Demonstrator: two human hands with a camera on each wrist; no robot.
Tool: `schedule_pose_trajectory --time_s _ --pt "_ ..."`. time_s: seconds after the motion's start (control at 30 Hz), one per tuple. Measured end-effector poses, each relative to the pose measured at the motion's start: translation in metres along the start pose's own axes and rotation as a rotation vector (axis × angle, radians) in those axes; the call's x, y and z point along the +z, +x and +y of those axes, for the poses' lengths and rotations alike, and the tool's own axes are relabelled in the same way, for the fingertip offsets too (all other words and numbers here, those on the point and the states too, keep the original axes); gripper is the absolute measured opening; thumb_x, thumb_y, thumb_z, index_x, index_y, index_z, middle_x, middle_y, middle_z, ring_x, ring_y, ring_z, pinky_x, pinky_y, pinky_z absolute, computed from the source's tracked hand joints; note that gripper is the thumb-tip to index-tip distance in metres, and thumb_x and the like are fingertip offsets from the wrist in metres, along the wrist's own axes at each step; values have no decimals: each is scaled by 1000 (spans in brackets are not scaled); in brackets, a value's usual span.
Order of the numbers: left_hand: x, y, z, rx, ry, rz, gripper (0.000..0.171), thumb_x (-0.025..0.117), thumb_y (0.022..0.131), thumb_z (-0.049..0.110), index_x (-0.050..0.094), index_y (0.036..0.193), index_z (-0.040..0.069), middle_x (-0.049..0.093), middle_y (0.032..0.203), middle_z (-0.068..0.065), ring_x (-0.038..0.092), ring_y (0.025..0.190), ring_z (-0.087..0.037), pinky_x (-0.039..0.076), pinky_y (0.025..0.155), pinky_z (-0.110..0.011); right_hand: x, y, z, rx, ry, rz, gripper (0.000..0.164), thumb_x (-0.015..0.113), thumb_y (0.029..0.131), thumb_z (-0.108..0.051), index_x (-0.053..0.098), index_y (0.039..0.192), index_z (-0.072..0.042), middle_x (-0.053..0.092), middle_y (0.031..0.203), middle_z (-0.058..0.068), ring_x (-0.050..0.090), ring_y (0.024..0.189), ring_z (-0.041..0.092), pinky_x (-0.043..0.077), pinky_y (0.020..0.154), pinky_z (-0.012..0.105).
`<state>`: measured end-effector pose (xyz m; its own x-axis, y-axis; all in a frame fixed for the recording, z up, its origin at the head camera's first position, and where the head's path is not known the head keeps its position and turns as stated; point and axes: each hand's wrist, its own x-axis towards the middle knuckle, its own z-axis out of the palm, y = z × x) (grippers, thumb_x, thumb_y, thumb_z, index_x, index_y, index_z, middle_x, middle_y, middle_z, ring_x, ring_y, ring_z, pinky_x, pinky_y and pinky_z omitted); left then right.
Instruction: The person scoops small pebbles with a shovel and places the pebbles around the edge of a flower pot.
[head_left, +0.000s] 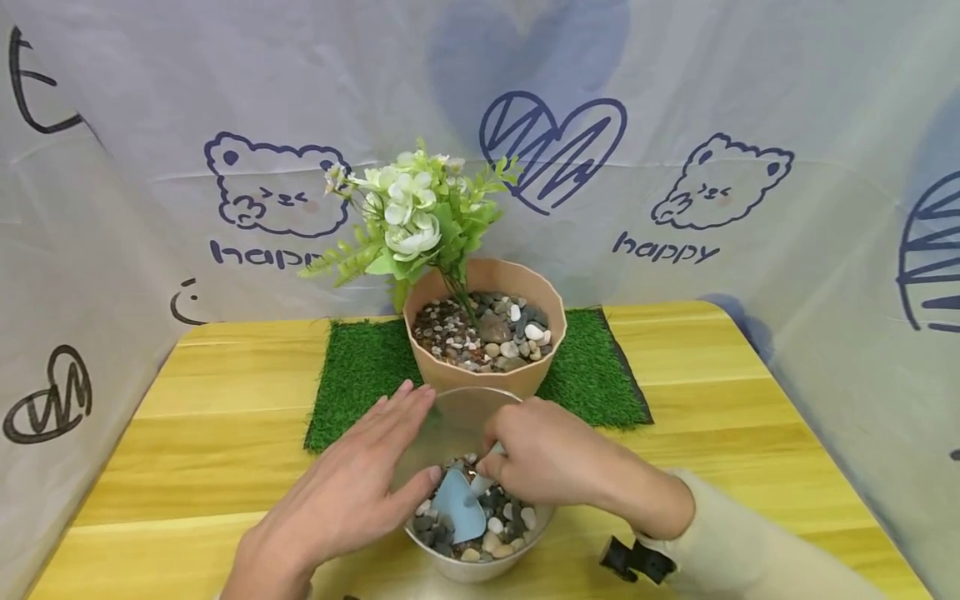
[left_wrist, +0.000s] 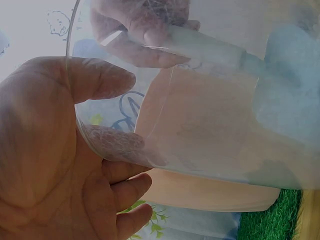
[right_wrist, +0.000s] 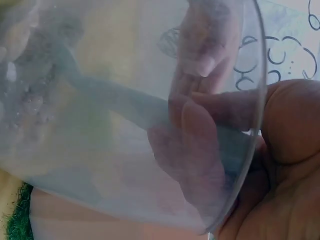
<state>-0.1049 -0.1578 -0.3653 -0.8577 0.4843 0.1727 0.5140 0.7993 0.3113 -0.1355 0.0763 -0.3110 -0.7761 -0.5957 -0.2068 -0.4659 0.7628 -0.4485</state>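
A clear plastic bucket (head_left: 459, 570) with mixed pebbles (head_left: 491, 542) in its bottom stands at the table's front. My left hand (head_left: 360, 483) holds its left rim, the thumb inside the wall and the fingers outside, as the left wrist view shows. With my right hand (head_left: 558, 454) I grip the handle of a small light-blue shovel (head_left: 459, 506) inside the bucket. Its blade lies tilted against the pebbles. Through the clear wall in the right wrist view, the fingers of the right hand (right_wrist: 195, 145) curl round the shovel's handle (right_wrist: 125, 102).
Right behind the bucket stands a peach planter (head_left: 487, 379) with pebbles and an artificial white-flowered plant (head_left: 420, 217). It sits on a green turf mat (head_left: 360, 375) on the wooden table (head_left: 720, 400). A printed cloth (head_left: 420, 75) hangs behind and at both sides.
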Motion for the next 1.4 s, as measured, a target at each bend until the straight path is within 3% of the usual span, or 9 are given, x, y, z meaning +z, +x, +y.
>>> schedule_pose_trajectory --time_s 0.2,0.4,0.6,0.73,0.9,1.1,1.4 --pt "-1 0 0 3 3 -5 76 47 97 54 19 157 16 18 162 4 12 151 -13 18 124 -40 -5 -1 2 29 71 -18 12 67 88 -25 74 80 -21 64 66 -12 58 56 5 50 57 25" --pt "-2 -1 -1 -1 4 -5 76 48 97 54 19 157 17 19 162 5 12 151 -12 18 124 -39 -2 1 2 5 70 -21 12 67 89 -26 75 83 -20 63 64 -13 58 56 4 50 57 24" --pt "-2 0 -2 1 8 -12 76 48 97 53 18 157 17 18 163 5 11 151 -12 17 124 -39 -4 -1 4 53 188 -31 11 66 90 -21 73 83 -18 64 59 -7 61 49 10 52 50 29" --pt "-2 -1 -2 -7 -5 -15 76 48 97 54 17 157 18 17 163 6 11 151 -12 17 124 -39 -4 0 3 46 208 -48 10 66 90 -22 73 84 -16 64 58 -4 61 48 11 52 48 29" --pt "-1 0 -1 -5 -7 -12 77 47 97 55 17 157 17 17 162 5 11 151 -12 17 124 -39 -11 -3 7 73 304 -57 10 66 91 -20 73 86 -15 65 58 0 64 49 15 55 48 32" --pt "-1 0 -1 -6 -2 -13 77 47 97 55 17 157 17 17 162 5 11 151 -13 18 124 -39 -21 -5 18 40 397 -88 14 63 92 -18 72 82 -14 63 55 4 63 48 17 57 50 34" --pt "-1 0 -1 -4 -9 -21 75 47 98 53 19 157 16 18 163 4 10 151 -12 17 124 -38 -33 -13 41 94 614 -107 12 65 92 -15 74 88 -8 65 60 11 60 47 14 60 52 43"
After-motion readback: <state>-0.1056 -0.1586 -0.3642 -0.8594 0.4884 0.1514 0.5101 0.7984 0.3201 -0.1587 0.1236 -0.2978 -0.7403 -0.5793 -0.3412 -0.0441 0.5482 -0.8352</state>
